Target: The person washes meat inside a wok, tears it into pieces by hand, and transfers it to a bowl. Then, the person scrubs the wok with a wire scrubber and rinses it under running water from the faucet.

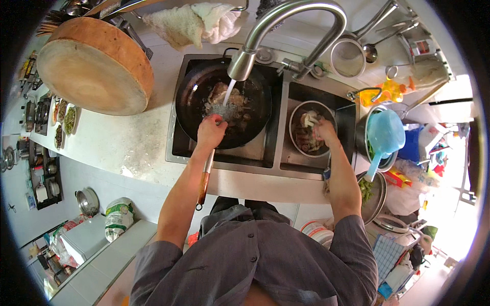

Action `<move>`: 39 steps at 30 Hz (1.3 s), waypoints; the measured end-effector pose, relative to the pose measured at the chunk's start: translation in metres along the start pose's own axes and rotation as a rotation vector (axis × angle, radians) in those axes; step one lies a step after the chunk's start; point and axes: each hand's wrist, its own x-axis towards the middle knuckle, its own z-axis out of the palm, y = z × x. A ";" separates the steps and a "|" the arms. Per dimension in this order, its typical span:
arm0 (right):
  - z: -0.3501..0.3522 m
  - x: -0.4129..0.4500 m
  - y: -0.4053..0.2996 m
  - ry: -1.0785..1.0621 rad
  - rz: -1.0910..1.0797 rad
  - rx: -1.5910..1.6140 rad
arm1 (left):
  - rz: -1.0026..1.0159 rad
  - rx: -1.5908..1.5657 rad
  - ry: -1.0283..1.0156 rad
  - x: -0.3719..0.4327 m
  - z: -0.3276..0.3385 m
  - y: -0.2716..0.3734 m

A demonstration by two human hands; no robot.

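A dark wok (183, 111) stands in the larger left sink basin, with pieces that look like meat (226, 95) in water inside it. Water runs from the metal faucet (242, 65) into the wok. My left hand (211, 132) is closed over something small under the stream; what it holds is mostly hidden. The wok's wooden handle (204, 185) points towards me below that hand. In the smaller right basin is a round metal pot (296, 143) of meat pieces (304, 139). My right hand (324, 133) reaches into this pot, its fingers on a pale piece.
A thick round wooden chopping block (95, 67) leans at the upper left. Small dishes of food (70, 119) stand on the far left counter. Right of the sink, a light-blue plastic ladle (386, 130) rests over a metal pot. A strainer (348, 57) hangs behind the sink.
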 end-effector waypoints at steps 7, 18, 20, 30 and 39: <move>-0.016 0.004 -0.029 0.194 -0.587 -0.856 | 0.039 -0.026 -0.034 0.007 0.004 0.015; 0.113 -0.038 -0.196 0.503 -1.477 -0.771 | 0.047 -0.002 -0.016 0.007 -0.010 0.000; 0.130 -0.029 -0.204 0.427 -1.482 -0.970 | 0.079 0.038 0.004 0.007 -0.011 -0.002; 0.134 -0.056 -0.210 0.081 -1.027 -1.776 | 0.047 0.161 -0.058 0.027 -0.018 -0.032; 0.272 0.005 -0.131 -0.024 -0.770 -0.820 | 0.165 0.084 0.037 0.079 0.018 -0.015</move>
